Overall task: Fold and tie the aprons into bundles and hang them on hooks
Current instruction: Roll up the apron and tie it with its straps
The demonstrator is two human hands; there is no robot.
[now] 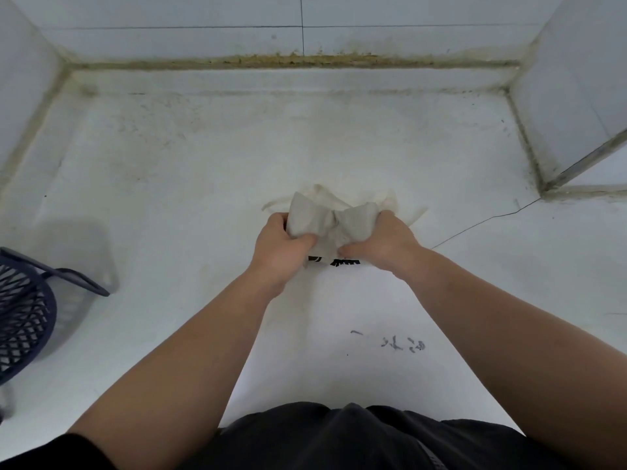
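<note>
A pale beige apron [330, 222] is bunched into a small bundle, pinched at its middle so it flares out like a bow. A bit of black print shows at its lower edge. My left hand [280, 247] grips the bundle's left half, fingers curled round the cloth. My right hand [380, 242] grips the right half the same way. Thin apron straps [419, 213] trail out behind the bundle on the white surface. No hook is in view.
A white counter [203, 198] runs to tiled walls [237, 15] at the back, left and right, with grimy seams. A dark blue lattice basket [23, 310] stands at the left edge. A thin crack [485, 222] crosses the surface on the right.
</note>
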